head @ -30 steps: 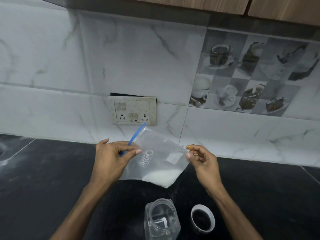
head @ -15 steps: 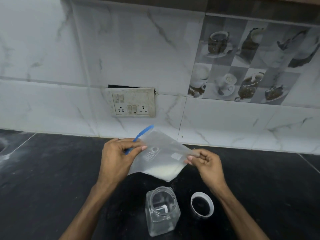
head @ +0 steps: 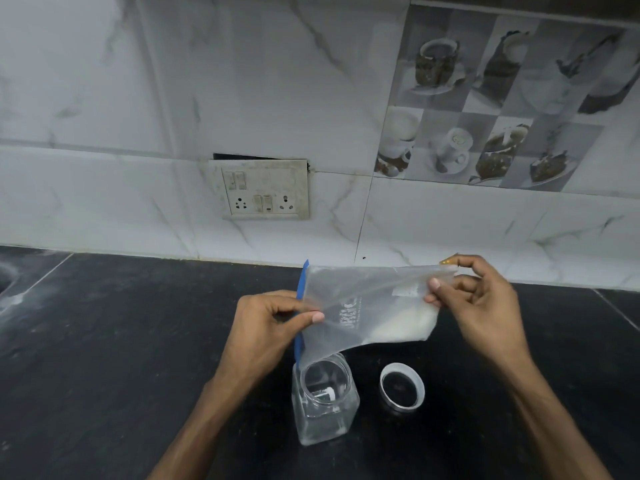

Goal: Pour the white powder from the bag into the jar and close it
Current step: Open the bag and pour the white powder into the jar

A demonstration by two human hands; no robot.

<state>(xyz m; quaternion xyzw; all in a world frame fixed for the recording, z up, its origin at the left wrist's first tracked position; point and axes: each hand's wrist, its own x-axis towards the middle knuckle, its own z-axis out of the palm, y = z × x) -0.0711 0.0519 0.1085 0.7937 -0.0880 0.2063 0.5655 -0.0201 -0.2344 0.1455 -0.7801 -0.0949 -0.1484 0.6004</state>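
Both hands pinched the bag [head: 363, 306]: left [head: 266, 327] steadied its mouth over the jar [head: 323, 403], right [head: 485, 306] raised the bottom at two o'clock, likely tipping powder [head: 405, 323] down.

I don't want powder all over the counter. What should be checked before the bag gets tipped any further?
1. Jar open and upright: ok.
2. Lid off, lying beside the jar: ok.
3. Bag held at both ends, by left hand and right hand: ok.
4. Bag's blue-edged mouth over the jar opening: ok, lowest corner just at the rim.
5. Mouth actually unsealed: cannot tell.
6. Powder moved toward the mouth: not ok, it sits at the far end.
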